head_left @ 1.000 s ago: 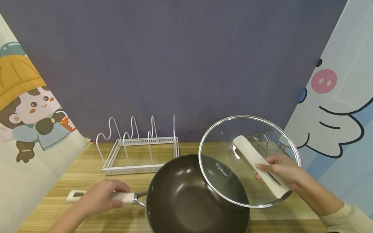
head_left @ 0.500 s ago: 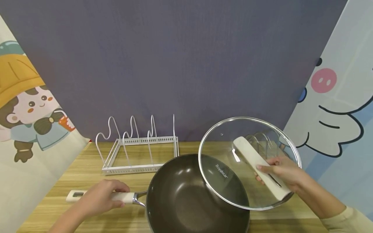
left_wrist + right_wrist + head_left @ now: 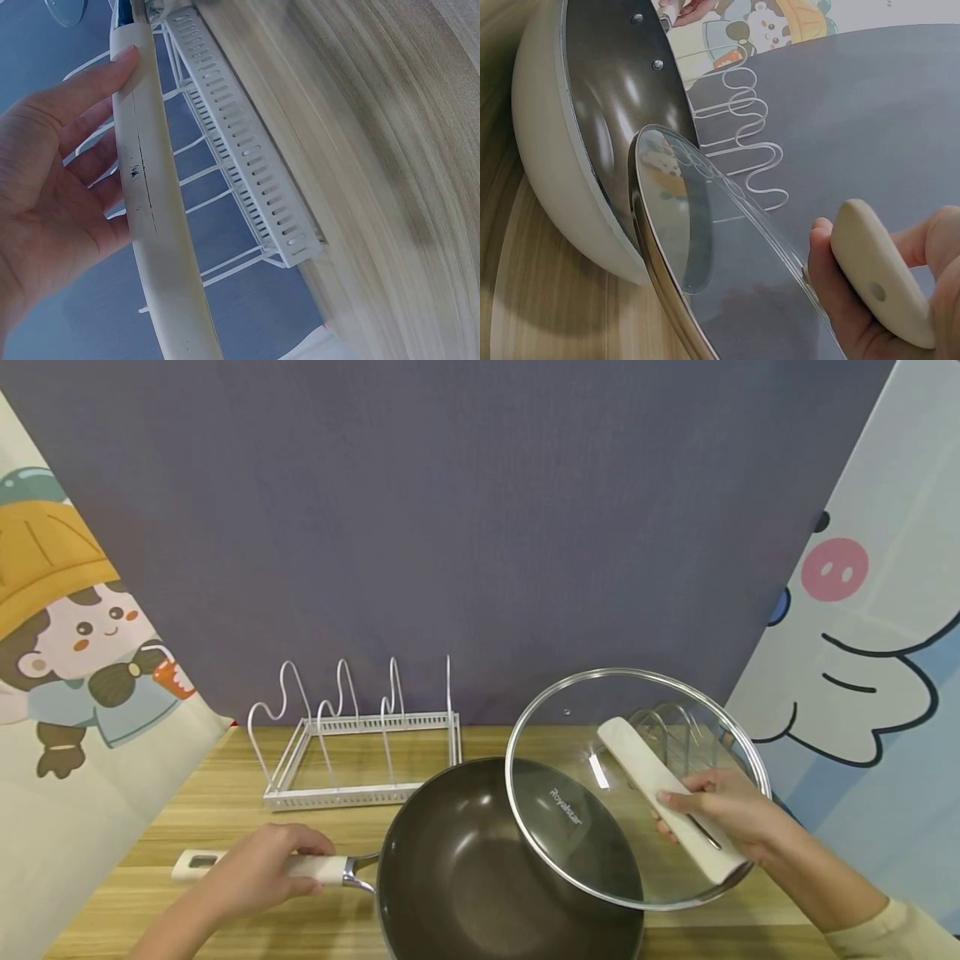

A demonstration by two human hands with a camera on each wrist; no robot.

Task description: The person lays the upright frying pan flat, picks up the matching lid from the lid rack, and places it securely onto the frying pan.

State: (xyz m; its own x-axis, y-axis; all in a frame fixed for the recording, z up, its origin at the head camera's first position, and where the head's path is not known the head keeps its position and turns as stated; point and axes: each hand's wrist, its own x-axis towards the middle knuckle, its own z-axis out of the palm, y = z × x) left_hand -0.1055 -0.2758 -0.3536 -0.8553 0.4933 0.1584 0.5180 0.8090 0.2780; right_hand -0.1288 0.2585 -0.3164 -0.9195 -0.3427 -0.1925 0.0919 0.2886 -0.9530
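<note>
A deep wok (image 3: 487, 885) with a dark interior and cream outside stands on the wooden table. My left hand (image 3: 262, 868) grips its cream handle (image 3: 321, 867); in the left wrist view, the thumb lies on the handle (image 3: 161, 217) and the other fingers go behind it. My right hand (image 3: 723, 810) holds the long cream handle (image 3: 637, 752) of a clear glass lid (image 3: 551, 752) with a metal rim. The lid is tilted and overlaps the wok's right side from above. In the right wrist view, the lid's edge (image 3: 660, 255) appears close to the wok's rim; contact cannot be told.
A white wire rack (image 3: 337, 796) with upright loops stands behind the wok handle, close to the dark grey backdrop (image 3: 480, 543). Grey loops show in the lid's glass, perhaps a reflection. Wooden tabletop (image 3: 150, 910) lies left of the wok. Cartoon-printed panels (image 3: 847, 677) flank both sides.
The lid has shifted slightly down and left, and its tilt has changed a little, with my right hand still holding it. My left hand and the wok stay put.
</note>
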